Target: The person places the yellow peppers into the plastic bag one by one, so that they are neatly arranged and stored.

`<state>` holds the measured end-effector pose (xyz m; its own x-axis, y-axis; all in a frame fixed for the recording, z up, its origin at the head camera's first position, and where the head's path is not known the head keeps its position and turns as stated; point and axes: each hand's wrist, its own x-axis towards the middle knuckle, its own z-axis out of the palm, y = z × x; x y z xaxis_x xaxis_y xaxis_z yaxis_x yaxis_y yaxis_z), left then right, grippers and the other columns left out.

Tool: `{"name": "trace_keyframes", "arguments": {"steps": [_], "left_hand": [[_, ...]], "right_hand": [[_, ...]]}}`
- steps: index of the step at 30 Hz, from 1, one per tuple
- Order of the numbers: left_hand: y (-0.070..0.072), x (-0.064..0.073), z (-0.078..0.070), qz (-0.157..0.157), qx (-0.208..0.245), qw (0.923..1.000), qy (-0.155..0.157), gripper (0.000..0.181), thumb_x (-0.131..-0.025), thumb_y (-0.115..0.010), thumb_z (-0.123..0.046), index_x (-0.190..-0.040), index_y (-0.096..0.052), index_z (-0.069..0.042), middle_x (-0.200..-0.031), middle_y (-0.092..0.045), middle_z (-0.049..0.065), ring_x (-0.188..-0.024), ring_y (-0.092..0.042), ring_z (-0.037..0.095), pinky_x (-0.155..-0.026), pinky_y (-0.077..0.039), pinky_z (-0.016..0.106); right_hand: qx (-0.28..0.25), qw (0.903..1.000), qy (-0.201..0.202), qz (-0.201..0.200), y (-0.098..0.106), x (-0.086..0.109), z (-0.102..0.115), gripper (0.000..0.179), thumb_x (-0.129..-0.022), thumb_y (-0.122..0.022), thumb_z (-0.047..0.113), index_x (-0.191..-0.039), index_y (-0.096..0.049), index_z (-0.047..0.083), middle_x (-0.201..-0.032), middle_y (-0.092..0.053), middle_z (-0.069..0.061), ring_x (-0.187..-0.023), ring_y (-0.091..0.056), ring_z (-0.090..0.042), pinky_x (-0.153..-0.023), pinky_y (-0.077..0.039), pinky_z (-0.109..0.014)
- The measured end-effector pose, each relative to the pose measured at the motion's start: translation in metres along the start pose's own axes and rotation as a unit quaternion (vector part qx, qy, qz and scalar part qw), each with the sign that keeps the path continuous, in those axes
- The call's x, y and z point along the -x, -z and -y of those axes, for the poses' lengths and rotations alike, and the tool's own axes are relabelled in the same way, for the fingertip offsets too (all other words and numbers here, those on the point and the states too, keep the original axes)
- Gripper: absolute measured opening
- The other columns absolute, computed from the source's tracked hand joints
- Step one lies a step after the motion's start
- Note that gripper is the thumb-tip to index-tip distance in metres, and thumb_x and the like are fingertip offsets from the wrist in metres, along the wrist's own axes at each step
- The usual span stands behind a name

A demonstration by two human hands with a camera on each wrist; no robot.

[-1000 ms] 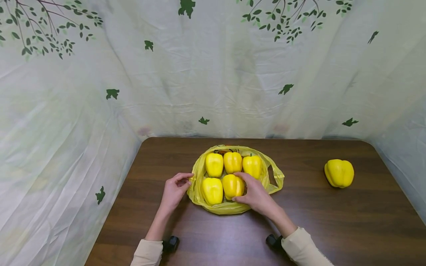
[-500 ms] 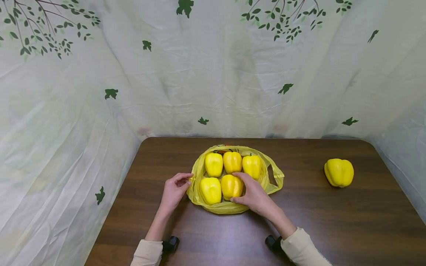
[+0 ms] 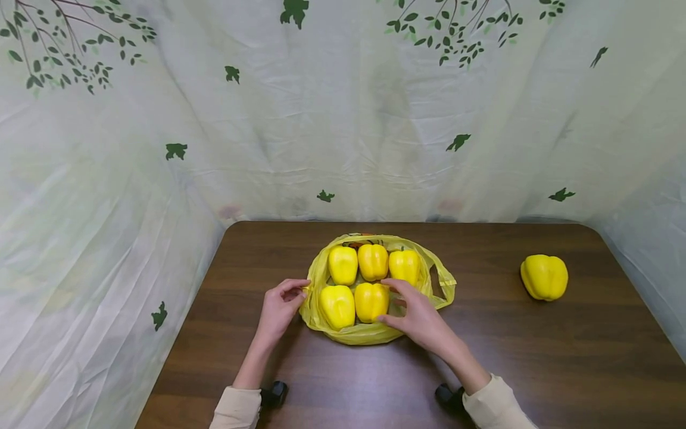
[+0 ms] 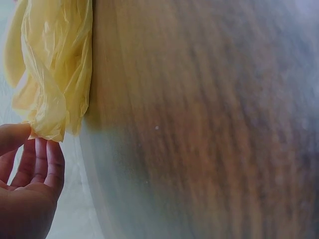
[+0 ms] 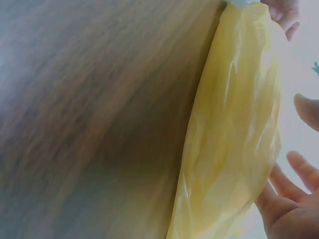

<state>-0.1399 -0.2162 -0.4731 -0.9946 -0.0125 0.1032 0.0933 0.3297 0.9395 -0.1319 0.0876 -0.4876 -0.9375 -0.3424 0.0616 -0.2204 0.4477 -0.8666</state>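
Observation:
A yellow plastic bag (image 3: 358,338) lies opened out on the table, with several yellow bell peppers inside it in two rows. The left edge of the bag is pinched between thumb and fingers of my left hand (image 3: 281,305); the left wrist view has the crumpled bag corner (image 4: 47,119) at those fingertips. Over the right side of the bag is my right hand (image 3: 419,316), thumb and fingers spread apart beside the front-row bell pepper (image 3: 371,302). In the right wrist view the bag wall (image 5: 229,129) hides the peppers.
Another yellow bell pepper (image 3: 544,277) sits by itself on the right of the brown wooden table (image 3: 498,357). The bag's loop handle (image 3: 449,286) sticks out to the right. A leaf-patterned cloth (image 3: 375,149) hangs behind the table.
My right hand has let go of the front-row bell pepper and drawn slightly right, after that pepper shifted a little left. The left hand keeps its pinch on the bag.

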Motion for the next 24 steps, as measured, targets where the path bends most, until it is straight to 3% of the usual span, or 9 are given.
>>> {"name": "trace_keyframes", "arguments": {"steps": [7,15,24], "left_hand": [[-0.001,0.000,0.000,-0.002,-0.005,1.0000,-0.003,0.023,-0.086,-0.064,0.012,-0.108,-0.070,0.010,-0.100,-0.065,0.026,-0.082,-0.059,0.027,-0.071,-0.051,0.025],[-0.001,0.000,-0.001,-0.002,0.000,1.0000,0.004,0.023,-0.086,-0.064,0.012,-0.108,-0.070,0.010,-0.100,-0.065,0.026,-0.083,-0.059,0.027,-0.071,-0.050,0.023],[-0.002,0.000,-0.001,0.000,-0.004,1.0000,0.005,0.023,-0.086,-0.064,0.012,-0.108,-0.070,0.009,-0.100,-0.066,0.024,-0.083,-0.058,0.025,-0.072,-0.050,0.022]], "right_hand": [[-0.011,0.9998,0.010,-0.009,0.013,0.011,-0.001,0.060,-0.085,-0.078,0.012,-0.139,-0.051,0.012,-0.138,-0.052,-0.010,-0.124,-0.050,-0.033,-0.095,-0.047,-0.051],[0.023,0.9988,0.035,-0.026,0.027,0.023,-0.005,0.060,-0.084,-0.079,0.013,-0.138,-0.052,0.014,-0.137,-0.053,-0.005,-0.124,-0.051,-0.032,-0.093,-0.049,-0.049],[0.065,0.9967,0.017,-0.045,0.043,0.033,-0.011,0.062,-0.084,-0.079,0.018,-0.139,-0.052,0.011,-0.139,-0.053,-0.010,-0.117,-0.056,-0.032,-0.091,-0.050,-0.049]]}}
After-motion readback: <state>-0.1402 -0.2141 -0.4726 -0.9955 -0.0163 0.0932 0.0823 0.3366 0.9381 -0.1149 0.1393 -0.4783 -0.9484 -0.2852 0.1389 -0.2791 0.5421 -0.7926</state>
